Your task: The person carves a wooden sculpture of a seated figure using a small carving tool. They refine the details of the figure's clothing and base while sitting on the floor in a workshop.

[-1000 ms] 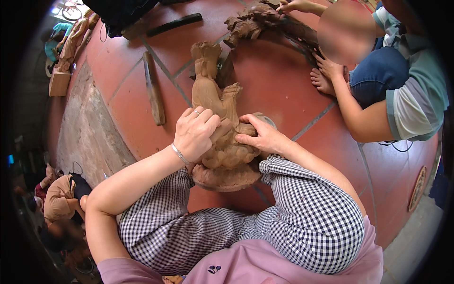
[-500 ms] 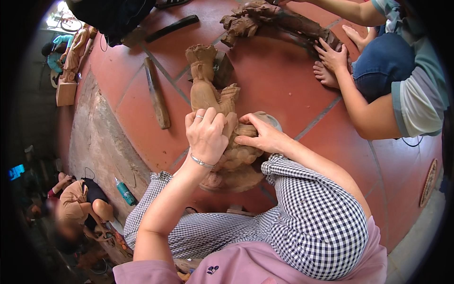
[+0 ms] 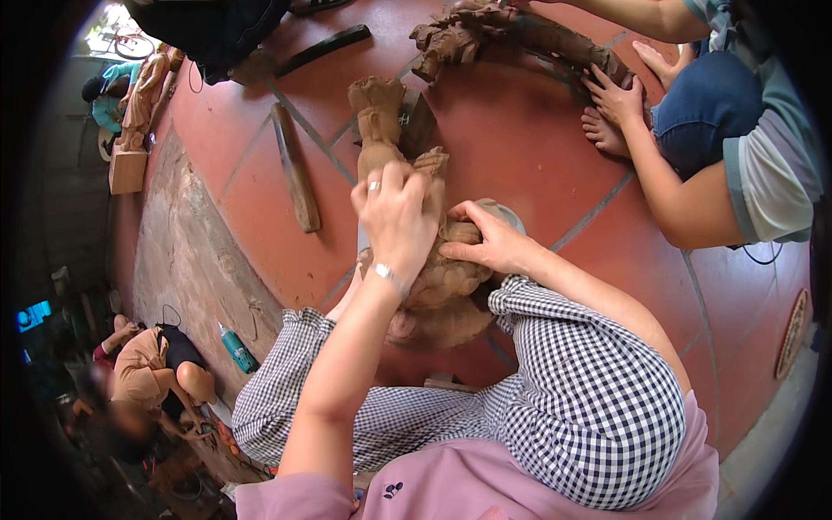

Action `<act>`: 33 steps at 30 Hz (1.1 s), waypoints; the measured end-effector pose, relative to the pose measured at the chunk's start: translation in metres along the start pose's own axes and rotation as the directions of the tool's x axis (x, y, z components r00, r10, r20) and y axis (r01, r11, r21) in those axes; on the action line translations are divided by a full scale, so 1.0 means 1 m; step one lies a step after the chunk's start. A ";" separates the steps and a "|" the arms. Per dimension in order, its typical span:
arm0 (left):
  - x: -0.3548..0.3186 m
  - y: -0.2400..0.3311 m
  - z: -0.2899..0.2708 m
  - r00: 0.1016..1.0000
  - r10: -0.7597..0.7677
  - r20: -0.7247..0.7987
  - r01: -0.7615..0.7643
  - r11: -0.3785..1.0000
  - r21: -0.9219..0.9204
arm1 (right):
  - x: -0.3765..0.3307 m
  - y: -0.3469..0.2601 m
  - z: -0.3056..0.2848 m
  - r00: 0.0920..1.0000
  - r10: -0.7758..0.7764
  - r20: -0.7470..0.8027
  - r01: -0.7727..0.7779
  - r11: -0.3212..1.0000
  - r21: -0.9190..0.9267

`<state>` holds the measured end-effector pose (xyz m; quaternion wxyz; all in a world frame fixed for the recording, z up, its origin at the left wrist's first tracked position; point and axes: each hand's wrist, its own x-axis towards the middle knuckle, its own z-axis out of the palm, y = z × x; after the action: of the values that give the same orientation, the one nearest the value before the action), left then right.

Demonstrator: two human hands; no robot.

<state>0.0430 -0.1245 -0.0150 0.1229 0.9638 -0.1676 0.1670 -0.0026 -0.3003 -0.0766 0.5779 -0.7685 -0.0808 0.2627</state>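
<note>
A carved wooden figure (image 3: 379, 130) lies between my knees, its narrow end pointing away from me and its broad, rounded end nearest. My left hand (image 3: 396, 212), wearing a ring and bracelet, presses on the figure's middle with its fingers curled. Whatever those fingers may hold is hidden, and the hand is slightly blurred. My right hand (image 3: 494, 238) grips a rounded part on the figure's right side between thumb and fingers. Just behind that hand, the edge of a pale round object (image 3: 507, 217) shows. A dark block (image 3: 419, 121) sits under or beside the figure's narrow end.
On the tiled floor to the left lies a wooden stick (image 3: 295, 169); a dark curved tool (image 3: 322, 50) is farther off. A co-worker's hand (image 3: 617, 100) rests on a long dark carving (image 3: 529, 39) at the far right. A teal bottle (image 3: 236, 348) stands near my left knee.
My left hand has moved farther away and slightly right along the figure, its fingers still curled. The right hand keeps its grip. The whole view has shifted a little.
</note>
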 end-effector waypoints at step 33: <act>-0.002 -0.060 -0.018 0.936 0.351 0.012 -0.320 0.864 -0.389 | 0.000 -0.004 -0.006 0.998 0.040 0.040 -0.042 0.998 0.046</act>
<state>0.0581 -0.0633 -0.0100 0.2697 0.8835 -0.3667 0.1104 0.0009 -0.3040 -0.0721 0.5884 -0.7510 -0.0703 0.2912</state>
